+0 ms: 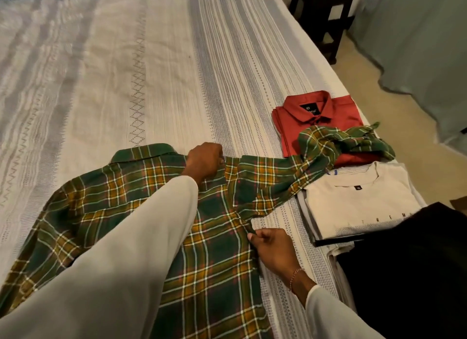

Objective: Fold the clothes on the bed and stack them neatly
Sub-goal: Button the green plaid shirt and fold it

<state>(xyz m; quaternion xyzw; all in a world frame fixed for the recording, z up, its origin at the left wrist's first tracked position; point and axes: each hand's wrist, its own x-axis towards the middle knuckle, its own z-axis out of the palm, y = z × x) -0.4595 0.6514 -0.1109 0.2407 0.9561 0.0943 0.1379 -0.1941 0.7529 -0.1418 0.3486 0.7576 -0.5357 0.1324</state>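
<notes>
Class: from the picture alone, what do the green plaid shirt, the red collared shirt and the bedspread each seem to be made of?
Green and yellow plaid shirt: soft matte woven cloth, perhaps cotton flannel; it drapes and creases limply.
Folded red collared shirt: smoother woven fabric with a slight sheen and crisp collar.
White striped bedspread: textured woven cotton-like cloth, with visible ribbed and zigzag weave bands.

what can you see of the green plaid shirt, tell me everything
The green plaid shirt is woven check in green, mustard and white. It lies spread on the bedspread, collar toward the far side. The left hand grips the shoulder by the collar; the right hand pinches its right edge. One sleeve trails right, its end bunched over the folded red shirt.
</notes>
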